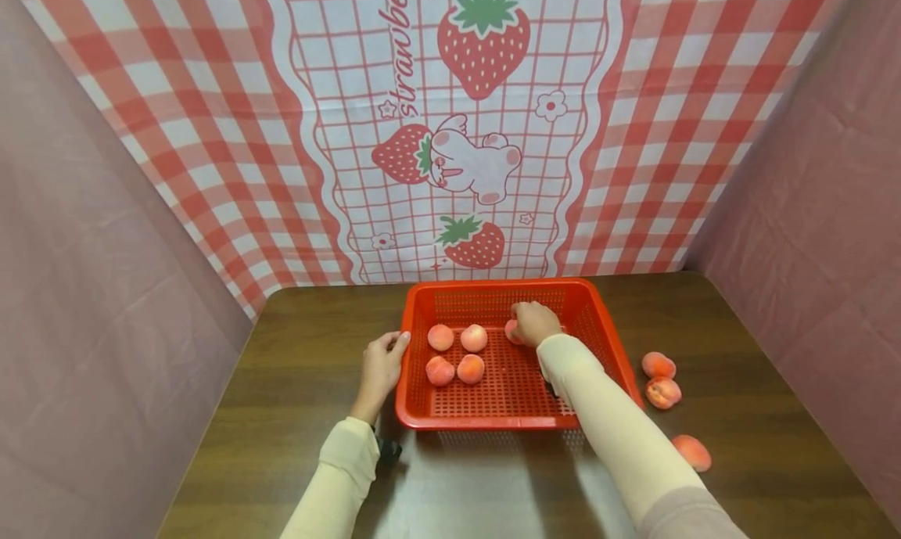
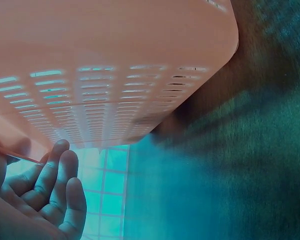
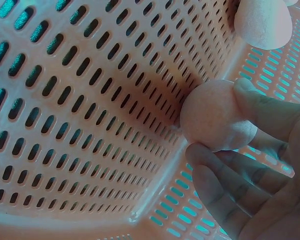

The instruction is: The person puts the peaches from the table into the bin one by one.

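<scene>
A red plastic basket [image 1: 493,422] with slotted walls and floor stands on the table. My left hand [image 1: 382,367] holds its left rim; in the left wrist view the fingers [image 2: 65,170] show below the rim, beside the outer wall. Inside the basket, my right hand [image 1: 538,322] pinches a peach [image 1: 513,332] between thumb and fingers. Seen from the right wrist, this peach [image 3: 217,115] is low by the slotted wall, close over the basket floor. Several other peaches [image 1: 471,368] sit in two rows in the left half of the basket.
To the right of the basket, two peaches [image 1: 663,393] lie close together on the brown wooden table [image 1: 281,414]. Another peach [image 1: 692,452] lies nearer the front, beside my right sleeve. A strawberry-print checked cloth [image 1: 464,163] hangs behind the table, with pink cloth on both sides.
</scene>
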